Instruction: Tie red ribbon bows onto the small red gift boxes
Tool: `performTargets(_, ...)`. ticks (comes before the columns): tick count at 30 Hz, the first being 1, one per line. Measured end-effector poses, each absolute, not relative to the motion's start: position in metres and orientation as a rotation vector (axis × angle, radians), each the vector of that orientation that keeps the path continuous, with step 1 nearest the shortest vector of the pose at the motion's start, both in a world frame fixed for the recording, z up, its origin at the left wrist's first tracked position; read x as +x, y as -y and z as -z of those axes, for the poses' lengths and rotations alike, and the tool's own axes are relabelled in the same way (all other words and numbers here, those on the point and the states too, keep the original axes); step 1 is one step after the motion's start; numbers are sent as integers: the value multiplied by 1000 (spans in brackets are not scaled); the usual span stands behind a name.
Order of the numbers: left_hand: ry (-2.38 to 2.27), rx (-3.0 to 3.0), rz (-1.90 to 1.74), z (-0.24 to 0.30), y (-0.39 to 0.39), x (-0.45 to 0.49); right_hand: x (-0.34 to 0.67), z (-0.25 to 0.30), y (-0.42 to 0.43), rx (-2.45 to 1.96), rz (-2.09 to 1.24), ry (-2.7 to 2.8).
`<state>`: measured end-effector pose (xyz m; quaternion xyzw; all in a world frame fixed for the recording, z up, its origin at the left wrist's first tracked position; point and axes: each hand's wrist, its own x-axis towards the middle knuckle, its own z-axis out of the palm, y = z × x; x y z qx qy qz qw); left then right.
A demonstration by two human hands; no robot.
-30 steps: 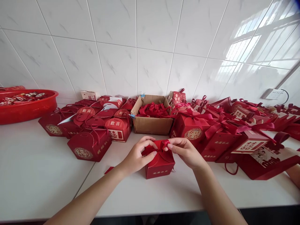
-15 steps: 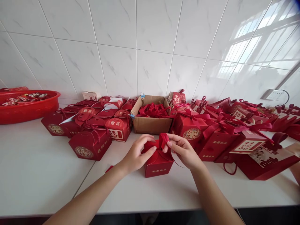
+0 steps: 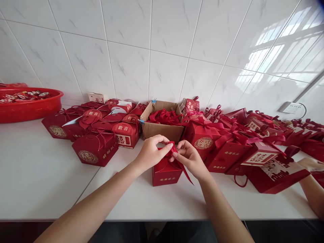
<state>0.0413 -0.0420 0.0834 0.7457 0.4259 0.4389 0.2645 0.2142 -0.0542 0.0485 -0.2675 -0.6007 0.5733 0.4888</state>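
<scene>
A small red gift box point(image 3: 167, 173) with gold characters on its front stands upright on the white table, between my hands. Over its top, a red ribbon point(image 3: 186, 172) is bunched into a loop, and one tail hangs down past the right side. My left hand point(image 3: 155, 150) pinches the loop between thumb and fingers. My right hand point(image 3: 191, 158) has its fingers curled and closed on the ribbon at the right of the loop. The fingers partly hide the lid and the knot area.
Behind the box sits a cardboard box point(image 3: 162, 131) of red ribbons. Finished-looking red boxes point(image 3: 95, 150) crowd the left, and ribboned boxes point(image 3: 229, 155) the right. A red basin point(image 3: 30, 106) of sweets is far left. Another person's hand point(image 3: 312, 165) is at the right edge.
My left hand has moved in from the box's side onto the ribbon loop. A ribbon tail now hangs at the right. The view has shifted slightly, and the other person's hand shows more.
</scene>
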Motion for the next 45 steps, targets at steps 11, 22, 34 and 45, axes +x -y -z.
performTargets(11, -990, 2146, -1406, -83, 44, 37, 212, -47, 54, -798, -1159, 1487)
performTargets(22, -1032, 2068, -1413, -80, 38, 40, 215, -53, 58, -767, -1120, 1711)
performTargets(34, -993, 2106, -1405, -82, 37, 40, 210, -44, 52, -834, -943, 1593)
performTargets(45, -1008, 2133, -1395, -81, 37, 41, 213, -50, 56, -865, -1135, 1616)
